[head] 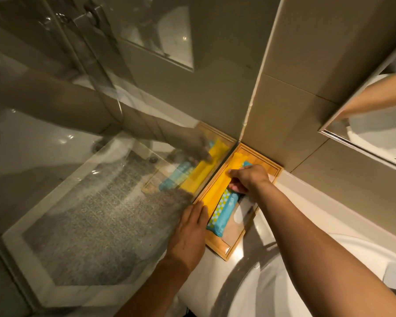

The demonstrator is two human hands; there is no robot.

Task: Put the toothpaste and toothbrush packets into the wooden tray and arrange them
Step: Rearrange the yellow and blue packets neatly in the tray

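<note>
both packets are already lying inside the wooden tray (pixel 234 249), which is sitting on the counter (pixel 217 268) tight in the corner where a glass panel (pixel 101 202) meets the tiled wall (pixel 295 88). the yellow packet (pixel 217 191) is lying along the tray's glass-side edge, and the blue packet (pixel 224 211) is lying just beside it on the basin side, the two touching along their length; both long axes are running with the tray's long side, from the near end toward the wall corner. the right hand (pixel 247 180) is sitting over the far half of the pair, fingers curled together and seeming to be pinching the blue packet's upper part with a fingertip reaching onto the yellow one, though the knuckles are hiding the actual contact, so i cannot be sure which packet is being gripped. the left hand (pixel 189 232) is lying flat with fingers together and holding nothing, fingertips touching the yellow packet's near end by the tray rim. so the right hand is the nearer one for squaring up the far ends, and any nudge would probably be going along that shared long axis, with the left hand bracing the near end.
</note>
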